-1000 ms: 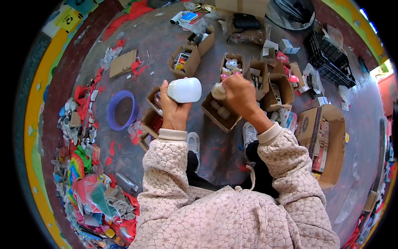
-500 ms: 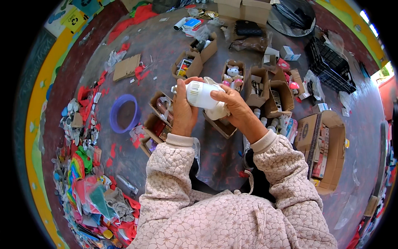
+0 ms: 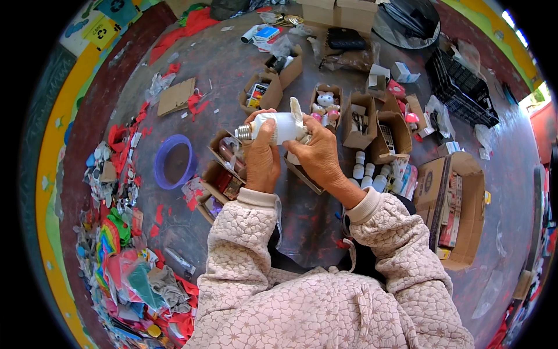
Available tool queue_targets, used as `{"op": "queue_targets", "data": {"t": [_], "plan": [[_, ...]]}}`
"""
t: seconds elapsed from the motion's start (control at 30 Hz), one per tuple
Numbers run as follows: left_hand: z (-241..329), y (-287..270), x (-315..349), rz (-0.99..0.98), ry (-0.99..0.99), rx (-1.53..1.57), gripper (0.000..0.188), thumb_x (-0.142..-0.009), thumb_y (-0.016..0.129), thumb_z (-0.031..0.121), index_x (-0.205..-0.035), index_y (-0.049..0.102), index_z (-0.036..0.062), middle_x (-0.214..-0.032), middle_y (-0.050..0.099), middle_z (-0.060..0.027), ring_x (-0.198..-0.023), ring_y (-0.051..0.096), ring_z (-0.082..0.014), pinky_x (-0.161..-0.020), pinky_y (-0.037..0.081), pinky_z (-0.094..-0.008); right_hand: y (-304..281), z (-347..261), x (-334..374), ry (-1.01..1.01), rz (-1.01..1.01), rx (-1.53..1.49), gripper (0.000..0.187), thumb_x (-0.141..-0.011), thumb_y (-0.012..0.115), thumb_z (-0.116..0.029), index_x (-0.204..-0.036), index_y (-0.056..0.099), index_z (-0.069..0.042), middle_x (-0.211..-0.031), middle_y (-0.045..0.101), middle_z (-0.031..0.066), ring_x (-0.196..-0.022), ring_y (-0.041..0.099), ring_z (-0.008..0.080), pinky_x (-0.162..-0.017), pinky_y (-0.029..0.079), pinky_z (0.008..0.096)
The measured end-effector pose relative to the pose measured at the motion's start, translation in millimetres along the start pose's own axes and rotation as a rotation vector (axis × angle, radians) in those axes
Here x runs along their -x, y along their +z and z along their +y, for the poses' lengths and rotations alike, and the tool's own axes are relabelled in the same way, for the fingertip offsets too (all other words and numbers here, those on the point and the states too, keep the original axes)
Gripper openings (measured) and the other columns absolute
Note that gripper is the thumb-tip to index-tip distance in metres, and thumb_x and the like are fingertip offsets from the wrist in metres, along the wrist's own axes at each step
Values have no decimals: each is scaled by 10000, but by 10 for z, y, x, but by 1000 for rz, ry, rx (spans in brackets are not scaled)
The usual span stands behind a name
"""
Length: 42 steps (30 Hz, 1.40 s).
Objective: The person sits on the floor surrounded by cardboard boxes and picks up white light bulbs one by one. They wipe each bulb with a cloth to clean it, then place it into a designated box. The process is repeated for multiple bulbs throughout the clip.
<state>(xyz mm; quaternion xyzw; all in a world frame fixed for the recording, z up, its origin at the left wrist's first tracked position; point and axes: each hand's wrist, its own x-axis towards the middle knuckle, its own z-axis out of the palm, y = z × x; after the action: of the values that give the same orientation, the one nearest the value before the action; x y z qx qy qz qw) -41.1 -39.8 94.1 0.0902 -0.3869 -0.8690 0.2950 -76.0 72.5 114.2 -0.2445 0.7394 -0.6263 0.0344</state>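
Observation:
A white LED light bulb [image 3: 283, 128] lies sideways between my hands, its metal screw base pointing left. My left hand [image 3: 263, 156] is closed around the bulb's base end, thumb across its body. A cream cloth [image 3: 296, 109] sticks up at the bulb's rounded end, pinched in my right hand [image 3: 318, 152], whose fingers press it against the bulb. Part of the cloth is hidden behind the right fingers. Below and right of that hand, several similar white bulbs [image 3: 368, 172] stand on the floor.
Small open cardboard boxes surround my hands, one with plush toys [image 3: 326, 103]. A purple basin [image 3: 175, 161] sits left, beside a long heap of mixed scraps [image 3: 131, 273]. At right are a large cardboard box [image 3: 465, 232] and a black crate [image 3: 462, 87].
The bulb has turned more level, showing more of its screw base. My left thumb now lies over its body. My right hand and the cloth have shifted to the bulb's rounded end.

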Motion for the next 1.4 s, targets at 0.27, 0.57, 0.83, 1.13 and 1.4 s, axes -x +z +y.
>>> {"op": "queue_targets", "data": {"t": [0.27, 0.57, 0.83, 1.13, 1.4], "plan": [[45, -347, -221, 247, -188, 297, 246, -782, 639, 138, -989, 548, 40, -952, 601, -83, -892, 595, -215, -819, 497, -386, -309, -45, -134, 419, -331, -884, 242, -788, 647, -122, -983, 575, 4, -822, 647, 105, -599, 628, 138, -468, 493, 233], [42, -225, -138, 179, -409, 484, 312, -807, 592, 330, -970, 585, 64, -988, 627, -82, -956, 590, -267, -884, 458, -461, -517, 187, -357, 344, 87, -785, 184, -876, 550, -180, -994, 582, -43, -828, 630, 43, -678, 615, 109, -512, 476, 237], [-10, 56, 120, 45, -485, 352, 448, -809, 534, 402, -1075, 556, 42, -1017, 612, -109, -955, 586, -241, -883, 459, -364, -73, -93, -108, -153, 159, -244, 172, -810, 573, -133, -907, 592, 8, -806, 586, 171, -714, 574, 317, -672, 459, 355], [145, -62, 63, -181, -325, 78, 407, -834, 572, 342, -1072, 537, 14, -945, 606, -74, -866, 601, -173, -787, 496, -310, -358, 331, -389, 612, -15, -830, 257, -899, 495, -238, -1059, 534, -41, -814, 609, 52, -607, 578, 128, -419, 404, 226], [26, -202, -6, -110, -449, 73, 426, -872, 566, 317, -1172, 493, 24, -989, 593, -59, -924, 583, -170, -837, 480, -323, -538, 375, -492, 58, 217, -206, 231, -847, 525, -72, -1060, 578, -2, -925, 629, 90, -805, 608, 153, -719, 505, 274]]}}
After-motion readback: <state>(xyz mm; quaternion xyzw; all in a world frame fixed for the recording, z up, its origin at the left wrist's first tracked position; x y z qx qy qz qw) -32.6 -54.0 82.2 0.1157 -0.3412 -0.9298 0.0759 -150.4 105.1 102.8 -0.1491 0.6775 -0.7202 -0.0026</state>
